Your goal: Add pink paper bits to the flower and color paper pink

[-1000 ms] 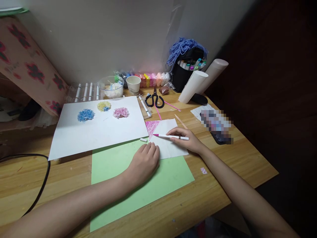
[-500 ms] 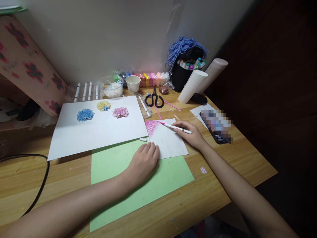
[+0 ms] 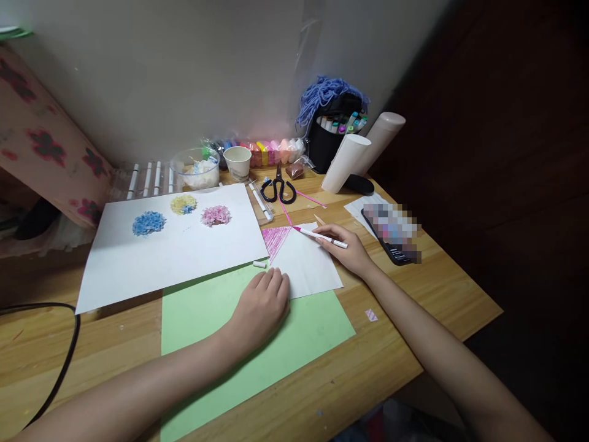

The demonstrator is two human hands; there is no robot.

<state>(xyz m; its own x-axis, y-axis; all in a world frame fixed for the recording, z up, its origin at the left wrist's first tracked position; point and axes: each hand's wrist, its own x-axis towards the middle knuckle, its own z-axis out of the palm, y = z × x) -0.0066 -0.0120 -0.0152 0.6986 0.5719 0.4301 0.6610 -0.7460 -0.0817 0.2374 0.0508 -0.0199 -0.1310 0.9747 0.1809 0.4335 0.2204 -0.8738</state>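
One pink-tipped marker (image 3: 308,233): near the middle of the frame, leaning, with its tip at the top edge of the small white paper. I cannot tell if the tip touches.
Right hand (image 3: 347,248): its fingers (image 3: 335,229) pinch the marker. A pencil (image 3: 319,220) pokes out just above them.
Left hand (image 3: 262,310): back up, fingers curled, by the bottom left edge of the small white paper. I cannot tell if they hold anything.
Small white paper (image 3: 307,267): middle of the frame, partly over the green paper (image 3: 276,362).
Pink patch (image 3: 276,240): lots of lines, in the upper left part of the small white paper.
White cap (image 3: 259,264): on the green paper, just beside the left hand.
Big white sheet (image 3: 184,264): left of the middle, with three fluffy clumps: blue (image 3: 150,224), yellow with some blue (image 3: 183,204) and pink (image 3: 216,215).
Scissors (image 3: 278,191): above the small white paper, on the desk (image 3: 442,276), black handles toward the bottom.
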